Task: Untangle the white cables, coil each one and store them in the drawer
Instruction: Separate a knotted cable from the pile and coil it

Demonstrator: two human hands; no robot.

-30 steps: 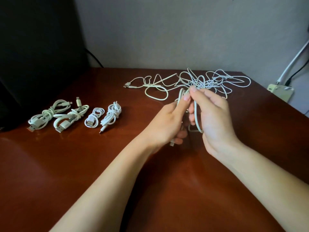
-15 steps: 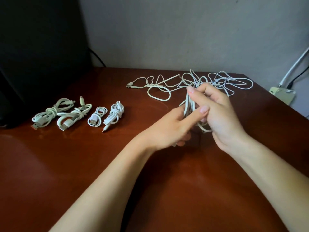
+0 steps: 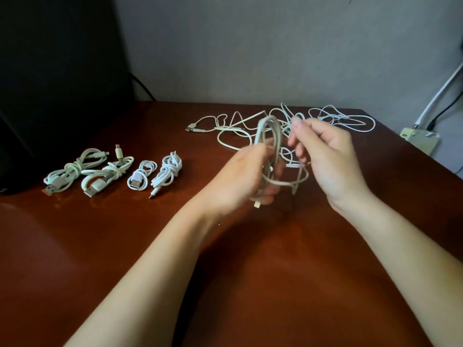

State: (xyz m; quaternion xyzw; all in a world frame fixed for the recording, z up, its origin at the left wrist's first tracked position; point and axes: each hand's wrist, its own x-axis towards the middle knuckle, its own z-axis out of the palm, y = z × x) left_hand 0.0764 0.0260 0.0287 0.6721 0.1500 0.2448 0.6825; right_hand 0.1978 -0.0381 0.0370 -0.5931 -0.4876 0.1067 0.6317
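Glossy reddish-brown table [image 3: 250,284], gray wall [image 3: 250,46] behind it. Large black object [image 3: 50,71] at far left, edge resting on the table; what it is, can't tell. Thin black cord [image 3: 141,87] runs down the wall beside it. Off the table's right edge: beige socket box [image 3: 421,139], with a white conduit [image 3: 438,96] and a black wire [image 3: 447,108] above it.

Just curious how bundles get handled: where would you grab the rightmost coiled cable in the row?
I'd pinch the rightmost coiled cable at its wrapped middle, from above: it lies flat on the table, and the wrap binds its loops.
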